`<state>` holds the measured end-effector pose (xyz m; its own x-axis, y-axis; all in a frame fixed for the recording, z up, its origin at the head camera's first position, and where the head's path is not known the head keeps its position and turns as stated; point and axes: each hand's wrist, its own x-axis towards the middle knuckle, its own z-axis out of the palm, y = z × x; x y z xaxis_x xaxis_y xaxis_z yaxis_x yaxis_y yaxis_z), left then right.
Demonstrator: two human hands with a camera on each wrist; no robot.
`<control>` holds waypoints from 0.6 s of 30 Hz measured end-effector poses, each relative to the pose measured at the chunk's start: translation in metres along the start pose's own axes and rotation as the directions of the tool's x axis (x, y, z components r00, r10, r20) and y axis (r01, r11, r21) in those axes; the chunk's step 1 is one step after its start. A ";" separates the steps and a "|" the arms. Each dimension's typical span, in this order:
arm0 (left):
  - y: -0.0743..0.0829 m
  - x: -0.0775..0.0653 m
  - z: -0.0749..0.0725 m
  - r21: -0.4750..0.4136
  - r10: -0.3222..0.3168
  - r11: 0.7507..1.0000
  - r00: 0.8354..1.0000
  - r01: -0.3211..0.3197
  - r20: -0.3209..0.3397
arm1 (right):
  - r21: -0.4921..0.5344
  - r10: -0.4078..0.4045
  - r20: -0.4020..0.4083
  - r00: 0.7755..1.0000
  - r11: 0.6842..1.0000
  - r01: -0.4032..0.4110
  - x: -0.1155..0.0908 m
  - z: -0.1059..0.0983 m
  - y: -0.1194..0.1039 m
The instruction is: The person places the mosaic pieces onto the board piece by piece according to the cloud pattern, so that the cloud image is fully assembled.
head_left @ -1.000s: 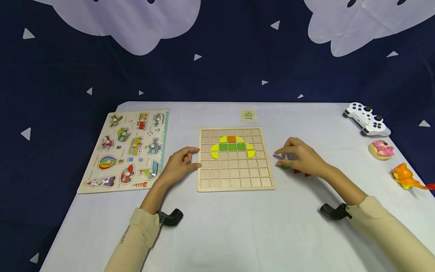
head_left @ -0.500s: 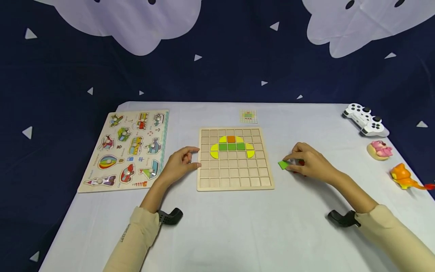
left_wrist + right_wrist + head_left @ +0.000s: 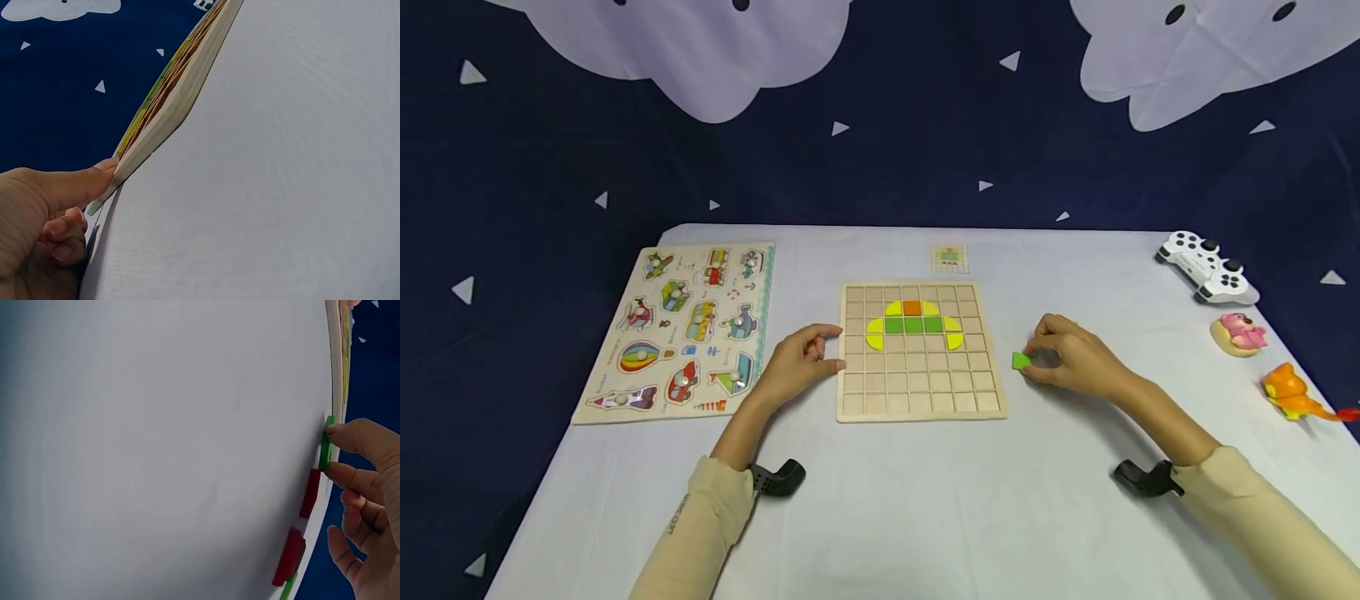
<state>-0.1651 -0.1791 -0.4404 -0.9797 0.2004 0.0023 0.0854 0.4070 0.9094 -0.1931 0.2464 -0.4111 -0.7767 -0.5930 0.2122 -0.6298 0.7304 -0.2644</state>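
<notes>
My right hand (image 3: 1078, 358) is to the right of the wooden grid board (image 3: 917, 400). Its thumb and index finger pinch a small green tile (image 3: 325, 450) at the table surface. Below that tile, red tiles (image 3: 310, 494) and more green show in the right wrist view; in the head view the hand hides them. My left hand (image 3: 793, 362) touches the board's left edge with thumb and index finger extended, other fingers curled. Yellow quarter-round tiles (image 3: 953, 323), green squares (image 3: 913, 325) and one orange square (image 3: 912, 307) lie in the board's upper cells.
A picture peg puzzle (image 3: 681, 333) lies at the left. A small pattern card (image 3: 950, 258) is behind the board. Along the right edge are a white game controller (image 3: 1208, 268), a pink figure (image 3: 1240, 333) and an orange toy (image 3: 1292, 390).
My right hand has moved down onto the tiles, drawn back slightly, then come a little leftward with the green tile between thumb and index finger. My left hand has stayed at the board's edge.
</notes>
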 end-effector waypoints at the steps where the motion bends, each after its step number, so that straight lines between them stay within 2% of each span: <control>1: 0.000 0.000 0.000 0.001 -0.001 1.000 1.000 0.001 0.000 | 0.000 0.000 -0.007 1.000 1.000 0.000 0.000 0.001 0.000; 8: 0.000 0.000 0.001 0.009 0.007 1.000 1.000 -0.007 -0.001 | -0.002 -0.028 -0.065 0.997 1.000 0.028 0.009 0.003 -0.004; 18: 0.000 0.000 0.000 -0.004 -0.005 1.000 1.000 0.005 -0.001 | 0.046 -0.072 -0.096 0.993 0.996 0.077 0.033 0.005 -0.023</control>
<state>-0.1655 -0.1794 -0.4400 -0.9803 0.1974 -0.0013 0.0801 0.4039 0.9113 -0.2042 0.2081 -0.4029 -0.7257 -0.6093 0.3197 -0.6871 0.6659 -0.2905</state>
